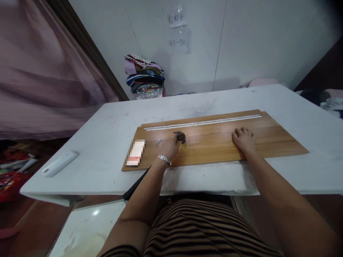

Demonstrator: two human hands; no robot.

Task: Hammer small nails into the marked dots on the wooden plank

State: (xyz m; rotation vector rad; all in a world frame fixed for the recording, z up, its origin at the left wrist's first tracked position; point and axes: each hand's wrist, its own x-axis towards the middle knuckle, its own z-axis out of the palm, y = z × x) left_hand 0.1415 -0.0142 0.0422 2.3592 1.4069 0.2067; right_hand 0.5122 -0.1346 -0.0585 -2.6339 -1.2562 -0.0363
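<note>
- The white table [99,142] fills the middle of the frame; its front edge runs along the lower part, nearest the striped shirt [203,225], leaving a narrow strip of white top between that edge and the wood.
- The wooden board [209,153] lies flat at centre, its near left corner toward the lower left and its right end tapering to a corner at right. Blows probably go best well inside these edges, where the table backs the wood.
- Two pale strips [203,123] run along the board's far side, apart from both hands.
- The right hand [245,140] rests palm down at centre right, fingers loosely spread, holding nothing; there it seems well placed to steady the board, clear of any swing.
- The left hand [171,147] is curled closed around a hammer [180,137] left of centre; gripping so near the head should favour short, controlled taps.
- A blurred-out rectangular item [136,153] occupies the board's left end, limiting room there; bare wood between the hands gives more.
- Loose nails [160,142] lie just left of the hammer, best kept from under it.
- Tiny dark specks [199,143] make a row right of the hammer; whether nail heads or holes, I cannot tell.
</note>
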